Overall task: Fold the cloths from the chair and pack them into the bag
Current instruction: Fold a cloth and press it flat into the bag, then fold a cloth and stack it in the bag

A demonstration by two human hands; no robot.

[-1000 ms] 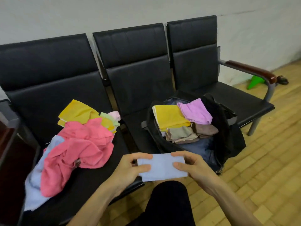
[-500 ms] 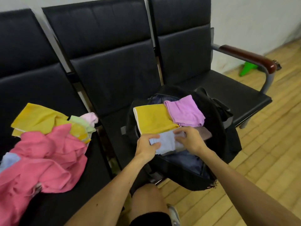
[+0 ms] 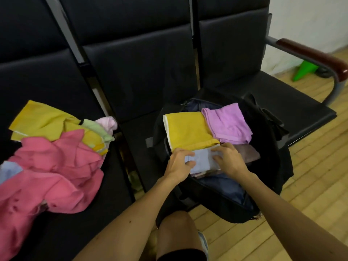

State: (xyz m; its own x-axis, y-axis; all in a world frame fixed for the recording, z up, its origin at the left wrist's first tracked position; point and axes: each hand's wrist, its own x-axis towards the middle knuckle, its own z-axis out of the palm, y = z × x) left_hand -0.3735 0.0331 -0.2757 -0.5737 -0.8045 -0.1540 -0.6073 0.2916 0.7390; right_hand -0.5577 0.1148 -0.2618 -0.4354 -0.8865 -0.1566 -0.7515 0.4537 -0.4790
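Packing partway — left hand (image 3: 178, 163) and right hand (image 3: 228, 161) both pinch folded blue cloth (image 3: 202, 161) inside bag (image 3: 269, 162) at 3 o'clock, unfolded pile (image 3: 56, 166) waits at 9 o'clock on chair (image 3: 139, 72) — plenty left.

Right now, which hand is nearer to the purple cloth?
Right. The right hand rests just short of the purple cloth; the left hand is farther left, by the yellow cloth.

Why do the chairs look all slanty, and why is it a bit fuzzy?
Head view: the wide-angle lens slants the chair backs toward the edges; the left hand and right hand on the light blue cloth look soft from slight blur; the black bag swallows detail in dim light.
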